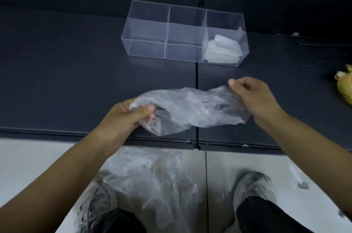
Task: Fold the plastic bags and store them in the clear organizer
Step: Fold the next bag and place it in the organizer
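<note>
Step in hand: by the look of it, spreading out one crumpled bag so it can be folded; no fold is made yet.
Bag: clear thin plastic, bunched and twisted, stretched between both hands above the near part of the dark tabletop, well short of the organizer.
Left hand: fingers and thumb curled round the bag's left end, a wad of plastic gathered in the fist.
Right hand: pinches the right end of the bag with thumb and fingertips, the other fingers bent.
Doing it well: I would loosen the left fist so only an edge is held, pull the two ends gently apart to take out the twist, then lay the bag flat on the tabletop and press the air out before the first fold. Thin film like this probably slips and springs back, so each crease wants a firm press.
Organizer: clear box with dividers, standing on the tabletop beyond the hands.
Right-end section: holds a stack of folded whitish bags, lying fairly flat; there seems to be room on top.
Other sections: nothing shows inside them.
Loose bags: a heap of clear plastic on the floor between the shoes, apparently still waiting to be folded.
</note>
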`<state>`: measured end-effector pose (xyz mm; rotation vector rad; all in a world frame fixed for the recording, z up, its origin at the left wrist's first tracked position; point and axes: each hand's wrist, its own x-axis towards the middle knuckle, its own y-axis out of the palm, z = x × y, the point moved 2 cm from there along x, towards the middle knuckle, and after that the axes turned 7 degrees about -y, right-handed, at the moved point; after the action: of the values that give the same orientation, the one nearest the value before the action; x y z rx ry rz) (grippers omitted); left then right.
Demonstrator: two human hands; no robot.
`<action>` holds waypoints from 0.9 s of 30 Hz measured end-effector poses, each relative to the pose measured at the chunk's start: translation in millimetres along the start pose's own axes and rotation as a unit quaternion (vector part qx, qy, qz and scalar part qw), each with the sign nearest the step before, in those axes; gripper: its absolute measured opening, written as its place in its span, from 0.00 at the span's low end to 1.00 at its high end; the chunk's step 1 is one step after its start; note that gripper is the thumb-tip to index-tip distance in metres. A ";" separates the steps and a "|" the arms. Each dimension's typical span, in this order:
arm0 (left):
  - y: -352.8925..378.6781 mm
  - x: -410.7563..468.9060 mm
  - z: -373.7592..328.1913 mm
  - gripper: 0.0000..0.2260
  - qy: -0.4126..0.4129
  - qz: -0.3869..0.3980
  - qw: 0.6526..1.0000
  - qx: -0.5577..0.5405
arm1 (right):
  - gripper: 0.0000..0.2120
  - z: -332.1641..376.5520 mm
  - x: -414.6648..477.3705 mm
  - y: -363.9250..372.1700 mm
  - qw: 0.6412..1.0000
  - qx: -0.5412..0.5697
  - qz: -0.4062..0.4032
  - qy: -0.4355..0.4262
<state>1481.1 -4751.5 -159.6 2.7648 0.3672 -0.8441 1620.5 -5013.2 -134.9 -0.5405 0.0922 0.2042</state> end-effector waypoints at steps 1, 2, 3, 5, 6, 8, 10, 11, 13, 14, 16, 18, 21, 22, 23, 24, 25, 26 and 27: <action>-4.2 1.8 -0.4 0.18 -0.003 -0.003 1.000 -0.013 | 0.09 -2.7 1.6 -3.4 0.998 -0.055 -0.038 -0.008; -6.5 2.9 0.1 0.19 -0.004 -0.008 1.000 -0.018 | 0.10 -0.5 -1.1 -6.3 0.993 -0.089 -0.070 -0.040; -6.7 2.8 0.8 0.19 -0.005 -0.013 1.000 -0.022 | 0.13 4.8 -7.1 -6.9 0.987 -0.099 -0.085 -0.096; -3.5 1.8 1.3 0.18 -0.002 -0.025 0.999 -0.037 | 0.18 22.5 -29.4 2.1 0.969 -0.095 -0.049 -0.222; -2.2 1.9 2.2 0.17 0.000 -0.030 0.999 -0.042 | 0.22 30.1 -43.6 12.3 0.958 -0.109 -0.007 -0.265; -0.3 1.7 3.0 0.15 0.005 -0.029 0.999 -0.033 | 0.29 34.8 -63.6 35.5 0.929 -0.186 0.076 -0.309; -0.8 1.1 4.4 0.15 0.012 -0.023 0.999 -0.023 | 0.29 33.1 -67.5 52.4 0.915 -0.249 0.103 -0.299; -1.7 0.2 5.1 0.16 0.014 -0.021 0.999 -0.023 | 0.23 33.0 -65.3 55.6 0.923 -0.246 0.098 -0.280; -4.6 -1.6 5.2 0.21 0.016 -0.023 0.999 -0.024 | 0.10 34.5 -57.5 53.3 0.943 -0.179 0.088 -0.268; -6.6 -2.0 4.5 0.23 0.019 -0.025 0.999 -0.025 | 0.08 36.6 -53.7 49.9 0.951 -0.134 0.091 -0.265; -12.5 -2.5 2.0 0.23 0.022 -0.031 0.999 -0.028 | 0.09 38.8 -45.2 42.0 0.964 -0.030 0.112 -0.240; -21.6 -1.4 -1.2 0.21 0.021 -0.038 0.998 -0.037 | 0.07 45.6 -37.8 33.7 0.969 0.097 0.130 -0.187; -35.8 -0.5 -4.1 0.12 -0.004 -0.019 0.999 -0.040 | 0.08 51.5 -23.4 19.0 0.959 0.242 0.117 -0.092; -40.1 -1.0 -4.8 0.11 -0.016 -0.009 0.999 -0.033 | 0.09 52.1 -18.4 14.2 0.958 0.260 0.099 -0.069; -44.7 -1.0 -5.3 0.11 -0.028 -0.001 0.999 -0.023 | 0.09 52.5 -14.4 10.0 0.960 0.267 0.076 -0.047; -49.5 -1.2 -6.2 0.11 -0.040 0.006 0.999 -0.013 | 0.09 52.9 -11.4 6.8 0.962 0.268 0.052 -0.032; -54.8 -1.8 -7.2 0.11 -0.053 0.012 0.999 -0.004 | 0.10 52.4 -8.7 4.2 0.964 0.265 0.032 -0.023; -59.6 -2.8 -8.9 0.12 -0.064 0.021 0.998 0.004 | 0.10 51.8 -6.7 2.3 0.965 0.262 0.024 -0.022; -63.6 -3.6 -11.0 0.14 -0.069 0.033 0.997 0.017 | 0.09 51.4 -5.6 1.3 0.965 0.260 0.027 -0.022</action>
<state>1464.7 -4689.0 -157.7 2.7132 0.2370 -1.0260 1616.5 -4986.4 -90.9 -0.0094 0.1118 0.2346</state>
